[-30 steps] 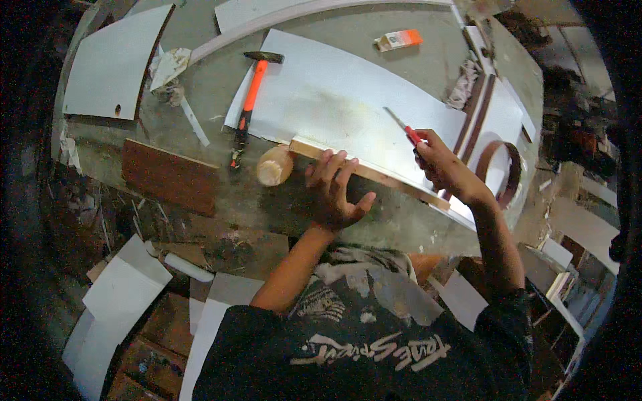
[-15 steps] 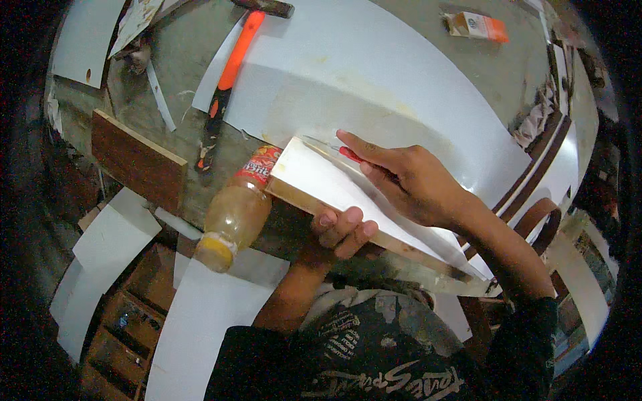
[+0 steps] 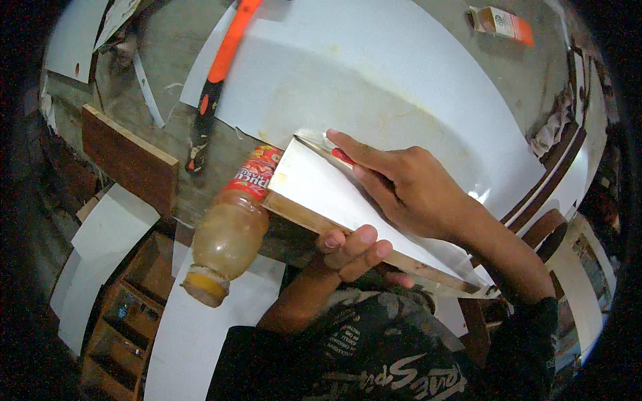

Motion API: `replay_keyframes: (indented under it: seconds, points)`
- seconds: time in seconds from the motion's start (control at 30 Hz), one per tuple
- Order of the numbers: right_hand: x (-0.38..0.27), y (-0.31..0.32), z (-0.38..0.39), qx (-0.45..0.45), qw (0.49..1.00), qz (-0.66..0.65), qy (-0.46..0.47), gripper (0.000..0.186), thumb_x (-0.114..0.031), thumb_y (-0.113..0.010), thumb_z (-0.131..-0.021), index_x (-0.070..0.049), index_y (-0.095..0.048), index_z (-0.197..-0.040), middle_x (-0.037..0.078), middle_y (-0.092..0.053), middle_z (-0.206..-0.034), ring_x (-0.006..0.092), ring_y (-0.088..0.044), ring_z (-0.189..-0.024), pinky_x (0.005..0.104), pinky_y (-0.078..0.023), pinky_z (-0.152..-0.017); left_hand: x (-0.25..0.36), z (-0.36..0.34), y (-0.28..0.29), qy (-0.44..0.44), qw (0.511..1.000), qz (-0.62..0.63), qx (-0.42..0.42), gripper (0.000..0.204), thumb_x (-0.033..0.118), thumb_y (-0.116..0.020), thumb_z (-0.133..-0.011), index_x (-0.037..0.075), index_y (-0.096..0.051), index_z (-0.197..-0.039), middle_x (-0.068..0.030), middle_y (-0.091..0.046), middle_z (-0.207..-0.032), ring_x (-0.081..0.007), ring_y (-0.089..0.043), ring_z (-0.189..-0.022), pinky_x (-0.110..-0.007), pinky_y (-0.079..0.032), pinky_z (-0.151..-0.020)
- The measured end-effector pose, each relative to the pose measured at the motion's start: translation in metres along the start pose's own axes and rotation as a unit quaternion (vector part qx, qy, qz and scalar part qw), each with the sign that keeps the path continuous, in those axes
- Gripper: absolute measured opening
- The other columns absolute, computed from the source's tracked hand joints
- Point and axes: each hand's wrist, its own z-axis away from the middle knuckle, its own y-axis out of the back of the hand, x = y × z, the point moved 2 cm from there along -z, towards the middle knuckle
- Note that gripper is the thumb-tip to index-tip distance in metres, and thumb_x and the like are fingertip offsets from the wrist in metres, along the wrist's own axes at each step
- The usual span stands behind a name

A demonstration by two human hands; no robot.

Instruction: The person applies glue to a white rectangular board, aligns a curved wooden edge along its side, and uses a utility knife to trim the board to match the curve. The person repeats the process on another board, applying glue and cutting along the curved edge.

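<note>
My grey-green table (image 3: pixel 177 40) has a big white sheet (image 3: pixel 374 73) flat on it. Around that sheet I've got a hammer (image 3: pixel 225 57) across its left end, a thin white strip (image 3: pixel 148 90) further left, an orange-and-white box (image 3: pixel 505 27) past its far edge.

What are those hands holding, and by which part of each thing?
The left hand holds the white-faced board by its near long edge; the right hand grips the red-handled cutter by its handle.
</note>
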Motion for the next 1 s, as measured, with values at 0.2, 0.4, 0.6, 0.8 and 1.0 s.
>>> replay_keyframes:
  seconds: [0.2, 0.4, 0.6, 0.8, 1.0]
  points:
    - [-0.005, 0.002, 0.007, -0.009, 0.999, 0.028, -0.025, 0.051, -0.017, -0.053, -0.103, -0.017, -0.047, -0.154, 0.024, -0.070, -0.085, 0.0423, -0.068, -0.070, 0.0475, -0.053, -0.068, -0.001, -0.003, -0.010, -0.034, 0.997, -0.070, 0.017, 0.074, 0.079, -0.026, -0.097, 0.032, -0.038, -0.153, -0.0037, -0.048, -0.130, -0.0262, -0.047, -0.132, -0.055, -0.025, -0.121]
    - [0.001, 0.009, 0.030, -0.041, 0.997, 0.022, -0.067, 0.052, -0.015, -0.054, -0.102, -0.016, -0.047, -0.154, 0.024, -0.069, -0.083, 0.0424, -0.068, -0.069, 0.0470, -0.052, -0.067, -0.010, 0.001, -0.013, -0.051, 0.997, -0.041, 0.036, 0.073, 0.080, -0.022, -0.097, 0.033, -0.041, -0.148, -0.0052, -0.048, -0.127, -0.0292, -0.048, -0.130, -0.059, -0.026, -0.120]
    - [0.013, 0.010, 0.059, -0.034, 0.996, 0.033, -0.073, 0.052, -0.013, -0.054, -0.102, -0.015, -0.048, -0.153, 0.024, -0.070, -0.083, 0.0413, -0.068, -0.068, 0.0464, -0.052, -0.067, -0.044, -0.002, -0.016, -0.172, 0.981, 0.009, 0.086, 0.072, 0.082, -0.017, -0.096, 0.033, -0.045, -0.142, -0.0068, -0.047, -0.124, -0.0322, -0.049, -0.128, -0.062, -0.026, -0.119]
    - [0.024, 0.011, 0.080, -0.008, 0.998, 0.012, -0.066, 0.045, -0.025, -0.055, -0.102, -0.016, -0.055, -0.146, 0.021, -0.065, -0.066, 0.0411, -0.065, -0.061, 0.0530, -0.052, -0.062, -0.039, -0.005, -0.025, -0.166, 0.980, 0.001, 0.113, 0.071, 0.081, -0.016, -0.096, 0.035, -0.043, -0.143, -0.0077, -0.047, -0.123, -0.0337, -0.048, -0.129, -0.066, -0.026, -0.118]
    - [0.034, 0.014, 0.105, -0.038, 0.994, 0.021, -0.104, 0.047, -0.023, -0.056, -0.100, -0.019, -0.055, -0.147, 0.021, -0.065, -0.066, 0.0408, -0.066, -0.060, 0.0534, -0.052, -0.062, -0.037, -0.005, -0.012, -0.190, 0.981, -0.039, 0.010, 0.078, 0.083, -0.017, -0.095, 0.042, -0.017, -0.161, -0.0053, -0.042, -0.131, -0.0287, -0.041, -0.137, -0.063, -0.027, -0.119]
